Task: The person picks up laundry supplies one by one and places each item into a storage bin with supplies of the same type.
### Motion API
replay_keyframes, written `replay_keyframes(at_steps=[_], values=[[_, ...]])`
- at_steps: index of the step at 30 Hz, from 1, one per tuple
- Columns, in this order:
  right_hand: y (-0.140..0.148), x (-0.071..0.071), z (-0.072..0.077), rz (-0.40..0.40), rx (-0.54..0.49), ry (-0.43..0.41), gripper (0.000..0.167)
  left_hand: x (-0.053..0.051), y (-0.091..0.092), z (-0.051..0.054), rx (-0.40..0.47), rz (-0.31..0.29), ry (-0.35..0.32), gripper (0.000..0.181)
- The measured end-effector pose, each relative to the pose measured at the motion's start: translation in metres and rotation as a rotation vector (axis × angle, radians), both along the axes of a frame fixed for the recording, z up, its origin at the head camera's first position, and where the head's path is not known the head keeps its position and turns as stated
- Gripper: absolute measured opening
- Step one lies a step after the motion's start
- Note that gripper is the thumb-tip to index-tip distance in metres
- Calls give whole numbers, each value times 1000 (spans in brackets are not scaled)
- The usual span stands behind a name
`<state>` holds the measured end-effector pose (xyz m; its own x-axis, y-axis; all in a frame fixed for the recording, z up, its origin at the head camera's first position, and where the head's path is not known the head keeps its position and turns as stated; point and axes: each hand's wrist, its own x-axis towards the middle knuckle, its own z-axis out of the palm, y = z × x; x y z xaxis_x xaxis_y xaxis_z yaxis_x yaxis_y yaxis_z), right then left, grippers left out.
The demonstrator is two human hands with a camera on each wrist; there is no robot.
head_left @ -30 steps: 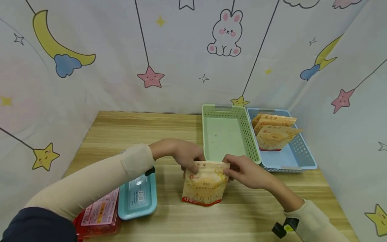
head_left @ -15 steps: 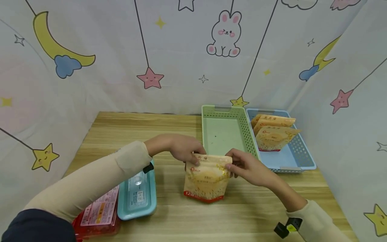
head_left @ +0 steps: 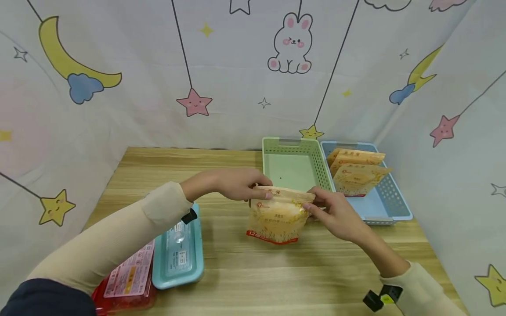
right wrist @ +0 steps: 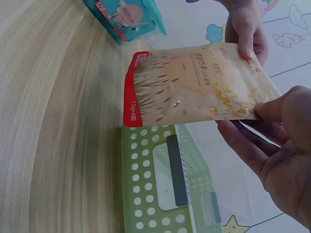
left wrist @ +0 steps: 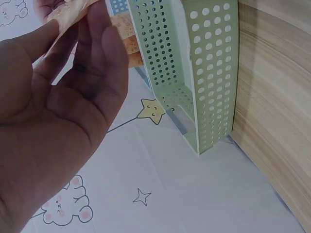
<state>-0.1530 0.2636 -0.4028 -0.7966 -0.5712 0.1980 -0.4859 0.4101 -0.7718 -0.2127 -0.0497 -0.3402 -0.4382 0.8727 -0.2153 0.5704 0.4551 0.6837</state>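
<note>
A yellow-beige pouch (head_left: 278, 217) with a red bottom band is held upright above the table, just in front of the green basket (head_left: 292, 169). My left hand (head_left: 241, 184) pinches its top left corner between thumb and fingers. The right hand (head_left: 336, 215) pinches the upper right edge, thumb on the printed front. In the right wrist view the pouch (right wrist: 194, 85) shows its whole front, with both hands at its top end. The left wrist view has only a sliver of the pouch (left wrist: 73, 19) beyond the left hand (left wrist: 63, 107).
Right of the green basket stands a blue basket (head_left: 389, 206) with several similar pouches (head_left: 359, 179) upright in it. At the left lie a light-blue lidded box (head_left: 179, 254) and a red box (head_left: 128, 281) with a pink label, partly under the left sleeve. A printed cloth hangs behind.
Both hands have lifted the pouch and carried it away from me and slightly right, toward the green basket. Their pinch on its top corners stays. The baskets and boxes have not moved.
</note>
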Motion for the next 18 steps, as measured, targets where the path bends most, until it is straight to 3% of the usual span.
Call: replay_keyframes(at_steps=[4, 9, 13, 18], values=[[3, 1, 5, -25, -2, 32, 7, -3, -2, 0, 49, 23, 37, 16], [7, 1, 10, -29, 9, 49, 3, -7, -3, 1, 29, 64, 44, 10], [9, 1, 12, -24, 3, 47, 6, -9, -3, 1, 24, 78, 9, 18], [11, 3, 16, -45, -19, 49, 5, -9, -1, -2, 21, 83, 19, 29]])
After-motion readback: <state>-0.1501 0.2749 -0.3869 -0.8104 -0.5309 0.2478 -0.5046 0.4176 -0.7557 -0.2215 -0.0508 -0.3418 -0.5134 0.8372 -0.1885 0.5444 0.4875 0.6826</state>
